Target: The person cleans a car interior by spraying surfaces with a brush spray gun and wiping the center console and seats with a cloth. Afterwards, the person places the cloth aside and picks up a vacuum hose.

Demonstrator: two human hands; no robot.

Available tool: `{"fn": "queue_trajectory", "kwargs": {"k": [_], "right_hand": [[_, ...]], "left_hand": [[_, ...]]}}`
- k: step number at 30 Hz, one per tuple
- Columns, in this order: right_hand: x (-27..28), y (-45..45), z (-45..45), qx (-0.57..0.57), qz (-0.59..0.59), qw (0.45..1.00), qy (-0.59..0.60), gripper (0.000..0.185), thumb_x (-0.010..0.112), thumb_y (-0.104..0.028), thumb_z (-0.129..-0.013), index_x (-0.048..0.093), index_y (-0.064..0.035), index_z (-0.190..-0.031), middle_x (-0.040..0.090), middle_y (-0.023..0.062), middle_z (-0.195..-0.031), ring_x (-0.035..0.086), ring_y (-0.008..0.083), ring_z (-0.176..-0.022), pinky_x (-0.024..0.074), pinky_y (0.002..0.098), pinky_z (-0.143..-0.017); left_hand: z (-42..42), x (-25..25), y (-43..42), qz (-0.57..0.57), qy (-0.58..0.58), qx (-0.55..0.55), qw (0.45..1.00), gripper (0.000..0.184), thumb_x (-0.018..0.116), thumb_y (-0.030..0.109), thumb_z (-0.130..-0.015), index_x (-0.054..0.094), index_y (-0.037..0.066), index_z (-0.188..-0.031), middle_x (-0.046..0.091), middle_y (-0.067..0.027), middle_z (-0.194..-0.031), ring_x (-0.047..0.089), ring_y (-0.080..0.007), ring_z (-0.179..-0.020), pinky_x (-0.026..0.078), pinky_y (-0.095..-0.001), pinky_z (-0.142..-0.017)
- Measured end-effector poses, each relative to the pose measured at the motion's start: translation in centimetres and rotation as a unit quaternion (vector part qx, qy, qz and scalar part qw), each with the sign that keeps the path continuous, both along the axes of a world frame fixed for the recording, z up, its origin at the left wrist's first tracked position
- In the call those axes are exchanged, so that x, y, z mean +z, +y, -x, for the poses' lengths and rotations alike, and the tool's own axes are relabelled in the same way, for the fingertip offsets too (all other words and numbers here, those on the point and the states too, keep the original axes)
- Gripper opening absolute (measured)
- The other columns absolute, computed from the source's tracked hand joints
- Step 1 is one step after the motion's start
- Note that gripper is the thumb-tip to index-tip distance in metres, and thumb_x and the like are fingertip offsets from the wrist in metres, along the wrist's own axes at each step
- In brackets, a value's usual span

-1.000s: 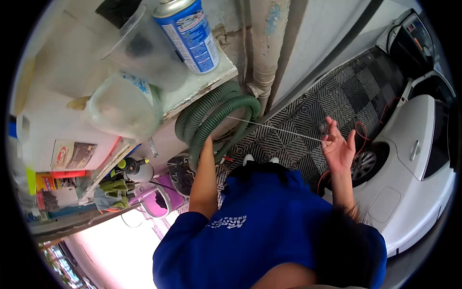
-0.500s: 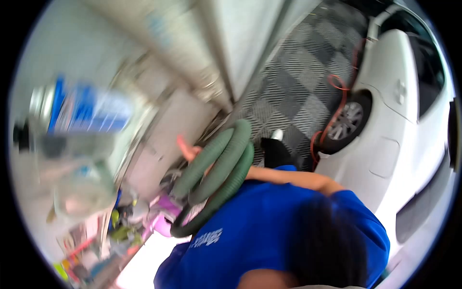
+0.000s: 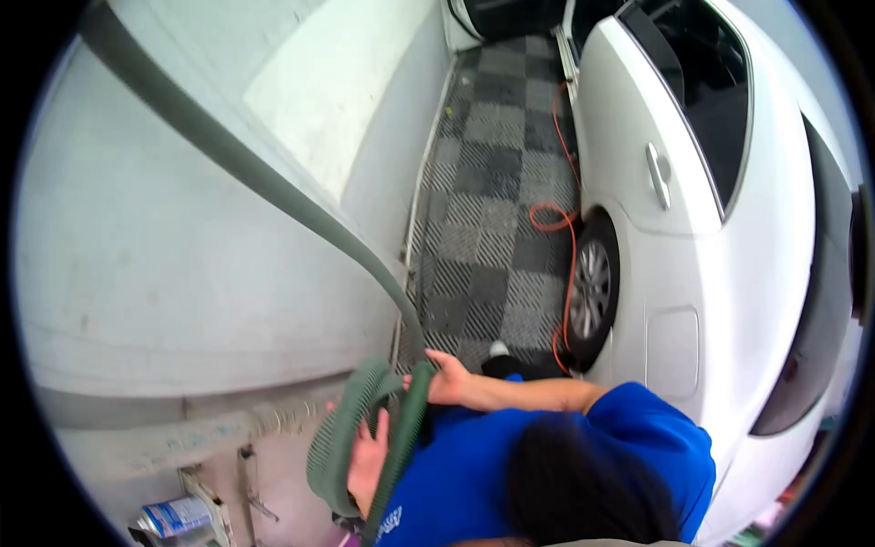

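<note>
A green ribbed flexible hose (image 3: 394, 456) hangs in loops in front of my blue shirt. My left hand (image 3: 367, 456) reaches through the coil. The thumb shows inside the loops and fingertips peek out on the far side, with hose between them. Close to the coil's upper end, my right hand (image 3: 447, 378) grips the hose, its fingers wrapped partly out of sight behind it. From there a single length of hose rises in a curve to the upper left, past the wall. Dark hair covers part of my shirt.
A white car (image 3: 674, 273) stands along the right, with an orange cord (image 3: 572, 264) by its rear wheel (image 3: 592, 283). Grey checkered tiles (image 3: 483, 219) cover the floor beside a pale wall (image 3: 182, 255). A blue-and-white can (image 3: 176, 517) sits at lower left.
The view has swung, bringing the wall and floor into fuller sight. The coil appears lower in view, and a length of hose now runs to the upper left. My right hand now shows on the hose.
</note>
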State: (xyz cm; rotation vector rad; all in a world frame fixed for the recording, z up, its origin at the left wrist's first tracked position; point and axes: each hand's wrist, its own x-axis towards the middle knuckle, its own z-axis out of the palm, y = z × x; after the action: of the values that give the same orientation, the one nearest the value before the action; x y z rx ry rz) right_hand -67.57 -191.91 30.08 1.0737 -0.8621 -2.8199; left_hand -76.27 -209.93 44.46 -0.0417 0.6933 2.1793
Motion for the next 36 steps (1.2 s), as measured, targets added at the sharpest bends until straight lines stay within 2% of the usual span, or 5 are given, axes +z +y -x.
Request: {"fn": "queue_trajectory", "kwargs": {"k": [10,17,23,30,36], "right_hand": [[-17.4,33.8,6.1,-0.071,-0.124,0.987,-0.069,0.051,0.033,-0.060,-0.091,0.048,-0.0127,-0.080,0.048,0.0063,-0.061,0.050,0.0222,-0.056,0.0460,0.0376,-0.053],[1.2,41.7,10.3,-0.103,-0.263,0.956,-0.080,0.036,0.053,-0.039,-0.080,0.048,-0.0039,-0.075,0.053,0.0075,-0.067,0.053,0.0229,-0.062,0.0498,0.0382,-0.068],[4.0,50.7,11.1,-0.159,-0.385,0.897,0.145,0.024,0.049,-0.025,-0.087,0.055,-0.0065,-0.101,0.062,0.0103,-0.088,0.062,0.0265,-0.083,0.0516,0.0491,-0.084],[12.4,72.3,11.2,-0.317,-0.572,0.756,0.011,0.045,0.046,-0.035,-0.098,0.035,-0.0221,-0.140,0.061,0.0049,-0.097,0.061,0.0148,-0.069,0.0564,0.0324,-0.065],[12.8,91.1,10.0,-0.309,-0.496,0.809,-0.059,0.020,0.066,-0.024,-0.088,0.060,-0.0075,-0.096,0.059,0.0033,-0.080,0.058,0.0182,-0.073,0.0510,0.0346,-0.071]], "left_hand": [[9.7,12.5,26.5,0.250,0.438,-0.138,0.853,0.048,0.053,0.015,-0.084,0.042,0.010,-0.130,0.042,-0.0071,-0.137,0.038,-0.0285,-0.128,0.023,-0.0475,-0.106],[13.9,32.6,36.6,0.294,0.914,0.070,0.271,0.040,0.056,0.001,-0.077,0.053,0.005,-0.117,0.050,-0.0144,-0.126,0.048,-0.0349,-0.118,0.038,-0.0439,-0.098],[21.6,53.6,51.2,0.367,0.786,0.459,-0.192,0.036,0.050,0.015,-0.090,0.053,-0.001,-0.122,0.045,-0.0231,-0.135,0.037,-0.0409,-0.130,0.031,-0.0476,-0.107],[33.5,60.7,53.5,0.728,0.401,0.517,-0.205,0.076,0.038,0.050,-0.093,0.027,-0.008,-0.141,0.032,-0.0293,-0.145,0.022,-0.0386,-0.140,0.011,-0.0484,-0.115],[36.3,62.2,55.2,0.622,0.498,0.596,-0.100,0.065,0.047,0.051,-0.092,0.047,-0.002,-0.130,0.056,-0.0247,-0.123,0.052,-0.0355,-0.117,0.038,-0.0441,-0.102]]}}
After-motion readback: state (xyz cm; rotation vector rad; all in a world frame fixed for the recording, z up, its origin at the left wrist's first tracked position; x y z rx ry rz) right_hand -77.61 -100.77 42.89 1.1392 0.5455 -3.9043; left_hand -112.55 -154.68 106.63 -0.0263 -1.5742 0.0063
